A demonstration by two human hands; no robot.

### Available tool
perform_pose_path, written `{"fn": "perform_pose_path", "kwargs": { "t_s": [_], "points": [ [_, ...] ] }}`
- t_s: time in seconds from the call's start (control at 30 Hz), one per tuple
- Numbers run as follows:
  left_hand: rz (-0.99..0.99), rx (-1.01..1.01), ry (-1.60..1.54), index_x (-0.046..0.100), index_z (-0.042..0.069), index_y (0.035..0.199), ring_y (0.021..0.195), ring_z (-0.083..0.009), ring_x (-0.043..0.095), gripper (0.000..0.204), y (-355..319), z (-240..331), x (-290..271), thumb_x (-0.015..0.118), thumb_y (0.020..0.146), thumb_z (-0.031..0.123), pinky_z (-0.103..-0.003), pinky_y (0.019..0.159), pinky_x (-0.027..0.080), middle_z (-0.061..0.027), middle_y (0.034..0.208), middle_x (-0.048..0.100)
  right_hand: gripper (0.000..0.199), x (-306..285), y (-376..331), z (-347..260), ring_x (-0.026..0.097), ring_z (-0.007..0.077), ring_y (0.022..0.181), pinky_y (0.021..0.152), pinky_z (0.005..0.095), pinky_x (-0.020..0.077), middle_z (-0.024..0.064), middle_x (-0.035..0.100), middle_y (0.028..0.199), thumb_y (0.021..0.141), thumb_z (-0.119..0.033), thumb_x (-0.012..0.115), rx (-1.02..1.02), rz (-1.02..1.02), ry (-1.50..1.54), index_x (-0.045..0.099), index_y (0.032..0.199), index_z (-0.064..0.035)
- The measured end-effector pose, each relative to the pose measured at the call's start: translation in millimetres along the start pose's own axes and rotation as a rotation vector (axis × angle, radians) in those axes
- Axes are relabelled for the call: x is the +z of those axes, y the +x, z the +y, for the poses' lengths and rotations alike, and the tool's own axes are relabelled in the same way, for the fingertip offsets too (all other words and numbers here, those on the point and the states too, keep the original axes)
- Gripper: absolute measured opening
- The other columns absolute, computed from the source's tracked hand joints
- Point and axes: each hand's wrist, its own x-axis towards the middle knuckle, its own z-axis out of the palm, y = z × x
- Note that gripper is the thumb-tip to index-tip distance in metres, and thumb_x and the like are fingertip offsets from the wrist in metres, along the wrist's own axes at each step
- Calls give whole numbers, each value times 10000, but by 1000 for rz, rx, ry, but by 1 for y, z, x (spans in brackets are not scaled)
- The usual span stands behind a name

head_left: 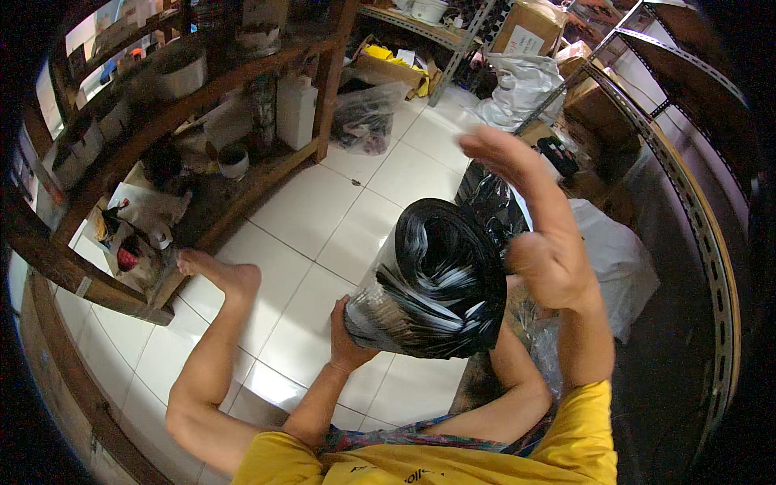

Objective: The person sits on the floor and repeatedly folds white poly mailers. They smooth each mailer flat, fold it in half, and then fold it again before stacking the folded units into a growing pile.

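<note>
Yellow shirt cloth [420,465] fills the lower edge nearest us, and from it our forearms rise toward the work. At far left we see wooden shelves [121,145] crowded with a metal bowl [179,74], a white jug [296,109] and loose packets. A bare foot [220,273] rests on the white tiled floor [339,218] just beside the lowest shelf.

Moving right, our left hand [349,339] cups the underside of a big roll of glossy black plastic bags [432,283], fingers closed against its lower left edge. That roll sits raised between our hands, above our lap and clear of the floor. Our right hand [546,250] presses against its right side, thumb and fingers spread open and lifted, so it steadies more than it grips. Behind it stand a stuffed black bag [489,198], a white sack [622,259] and a metal rack [695,210] with cardboard boxes [529,28].

We judge the slick film to be the main risk: with only one hand truly clasping it, the roll could slide out and drop onto the tiles, or layers could telescope loose from the open end. A tilt toward the open right palm would start that slip.
</note>
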Motion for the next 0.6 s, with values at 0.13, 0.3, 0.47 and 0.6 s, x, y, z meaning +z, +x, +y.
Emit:
{"fn": "perform_pose_path", "kwargs": {
  "t_s": [0.13,0.3,0.47,0.6],
  "points": [
    [-6,-32,15,191,20,1495,1300,-421,416,1303,-4,9,6,974,532,415,-515,1089,375,-234,1415,382,734,35,39,-33,560,374,1175,1068,474,395,238,571,1235,903,-419,694,-31,-545,-397,418,1441,-4],
    [86,-134,-268,171,8,1503,1311,-440,407,1319,-6,9,3,968,535,417,-526,1098,370,-252,1437,360,659,52,63,-26,569,407,1049,918,473,442,251,594,1147,921,-387,666,-59,-490,-382,441,1399,8],
    [-2,-143,-179,164,4,1503,1311,-455,400,1304,-9,5,-4,956,550,409,-538,1099,366,-260,1444,349,642,39,74,-18,545,456,1162,1017,488,423,302,572,1236,967,-410,541,-16,-301,-333,431,1415,38],
    [20,-102,-262,160,5,1505,1302,-461,400,1290,-11,-5,7,948,561,395,-554,1091,365,-259,1432,355,741,30,67,-16,492,458,1271,1096,474,385,319,520,1350,983,-500,498,126,-147,-114,381,1454,60]
  ]
}}
